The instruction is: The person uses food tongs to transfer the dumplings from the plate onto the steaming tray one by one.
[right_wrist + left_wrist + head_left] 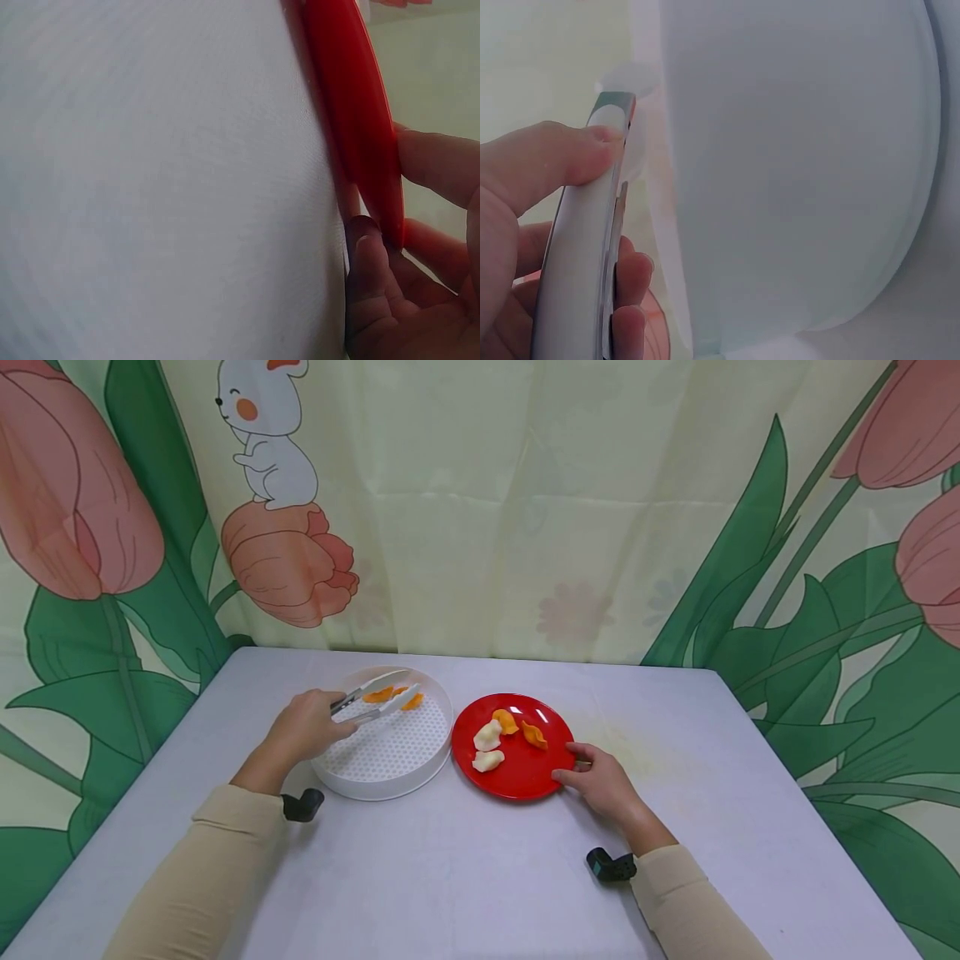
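My left hand (pixel 302 727) grips metal tongs (pixel 576 255), thumb along one arm and fingers curled round the other. In the head view the tongs' spread tips reach over a round white steamer tray (pixel 375 758) with a perforated bottom. Two orange dumplings (pixel 378 695) lie by the tips, partly hidden behind them. On the right, my right hand (pixel 606 783) holds the rim of a red plate (pixel 525 772), with fingers above and below its edge in the right wrist view. The plate carries two white dumplings (pixel 488 761) and two orange dumplings (pixel 534 735).
A white cloth covers the table (pixel 450 877). The steamer tray and plate sit side by side, edges close together. Behind the table's far edge hangs a curtain (pixel 480 568) printed with tulips and a white animal. Each wrist wears a small black camera (pixel 611 865).
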`<state>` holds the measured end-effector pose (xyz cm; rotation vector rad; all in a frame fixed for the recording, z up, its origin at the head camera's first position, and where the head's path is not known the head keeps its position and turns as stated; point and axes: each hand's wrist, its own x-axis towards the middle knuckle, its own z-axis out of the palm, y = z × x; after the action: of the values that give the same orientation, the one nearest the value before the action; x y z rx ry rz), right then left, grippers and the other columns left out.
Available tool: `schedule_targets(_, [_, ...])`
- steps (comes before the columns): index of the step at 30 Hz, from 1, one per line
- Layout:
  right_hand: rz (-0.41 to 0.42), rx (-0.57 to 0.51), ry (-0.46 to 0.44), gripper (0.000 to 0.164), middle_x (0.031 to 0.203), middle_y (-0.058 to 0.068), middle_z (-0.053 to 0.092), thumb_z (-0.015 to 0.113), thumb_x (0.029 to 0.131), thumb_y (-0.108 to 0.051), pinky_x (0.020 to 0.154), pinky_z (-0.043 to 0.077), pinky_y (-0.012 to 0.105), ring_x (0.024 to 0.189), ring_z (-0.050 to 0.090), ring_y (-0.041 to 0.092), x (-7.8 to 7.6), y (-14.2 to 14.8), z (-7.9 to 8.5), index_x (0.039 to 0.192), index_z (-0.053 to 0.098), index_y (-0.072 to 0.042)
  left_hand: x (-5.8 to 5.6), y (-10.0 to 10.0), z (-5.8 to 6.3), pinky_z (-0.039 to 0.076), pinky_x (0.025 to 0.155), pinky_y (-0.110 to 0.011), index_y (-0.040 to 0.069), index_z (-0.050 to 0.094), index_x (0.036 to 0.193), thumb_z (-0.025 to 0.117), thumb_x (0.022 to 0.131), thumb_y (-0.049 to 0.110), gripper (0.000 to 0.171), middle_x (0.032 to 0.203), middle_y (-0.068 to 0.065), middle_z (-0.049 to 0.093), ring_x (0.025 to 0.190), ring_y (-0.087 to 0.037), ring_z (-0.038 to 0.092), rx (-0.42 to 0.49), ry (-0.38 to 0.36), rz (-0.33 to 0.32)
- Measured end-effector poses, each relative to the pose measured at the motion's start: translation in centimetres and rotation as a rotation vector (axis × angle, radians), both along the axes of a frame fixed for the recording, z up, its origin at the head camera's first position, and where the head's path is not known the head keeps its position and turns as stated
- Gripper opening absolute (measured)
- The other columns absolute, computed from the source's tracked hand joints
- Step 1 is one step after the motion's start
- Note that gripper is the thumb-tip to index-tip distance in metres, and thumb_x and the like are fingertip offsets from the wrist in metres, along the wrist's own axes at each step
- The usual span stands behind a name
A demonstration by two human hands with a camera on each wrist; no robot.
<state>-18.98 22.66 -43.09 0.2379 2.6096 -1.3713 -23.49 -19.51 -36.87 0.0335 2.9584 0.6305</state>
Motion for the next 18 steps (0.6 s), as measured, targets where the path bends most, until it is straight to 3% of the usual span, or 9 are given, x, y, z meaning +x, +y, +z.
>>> schedule_targets(6, [-0.002,-0.003,0.001,0.072,0.141,0.02,0.049,0.078,0.087,-0.024,0.083,0.057,0.036,0.12,0.052,0.036,0.0,-0.1,-0.1,0.148,0.045,-0.005,0.2,0.4,0.4,0.049,0.094,-0.053,-0.006,0.048,0.144,0.076,0.089,0.026,0.07,0.13,-0.029,0.055,0.11,-0.039,0.054,0.016,0.006,-0.004])
schedule_targets(18, [-0.011,-0.021,-0.011,0.072,0.141,0.02,0.049,0.079,0.087,-0.024,0.083,0.057,0.036,0.12,0.052,0.036,-0.2,0.0,-0.3,0.148,0.045,-0.006,1.2,2.7,1.7,0.051,0.088,-0.052,-0.004,0.052,0.142,0.079,0.086,0.027,0.07,0.124,-0.025,0.06,0.101,-0.034,0.057,-0.023,0.067,-0.144])
